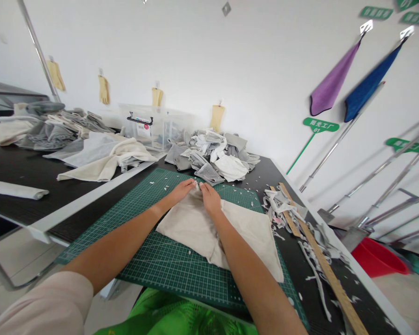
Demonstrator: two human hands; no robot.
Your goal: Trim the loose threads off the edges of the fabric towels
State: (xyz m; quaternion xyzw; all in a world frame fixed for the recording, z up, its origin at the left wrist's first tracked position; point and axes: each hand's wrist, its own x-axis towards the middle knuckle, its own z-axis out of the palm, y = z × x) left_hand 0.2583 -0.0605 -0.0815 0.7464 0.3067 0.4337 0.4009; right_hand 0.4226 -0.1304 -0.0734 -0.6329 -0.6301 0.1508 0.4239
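A beige cloth (199,228) lies spread on the green cutting mat (150,260). My left hand (181,190) and my right hand (210,197) meet at the cloth's far edge, fingers drawn together and pinching the fabric there. Both forearms reach across the mat over the cloth.
A pile of grey and white fabric pieces (212,156) sits just beyond the mat. A wooden ruler (321,260) and fabric trimmings (282,207) lie to the right. Folded cloths (104,160) and a clear plastic box (150,125) stand at left. A red basin (377,258) is on the floor.
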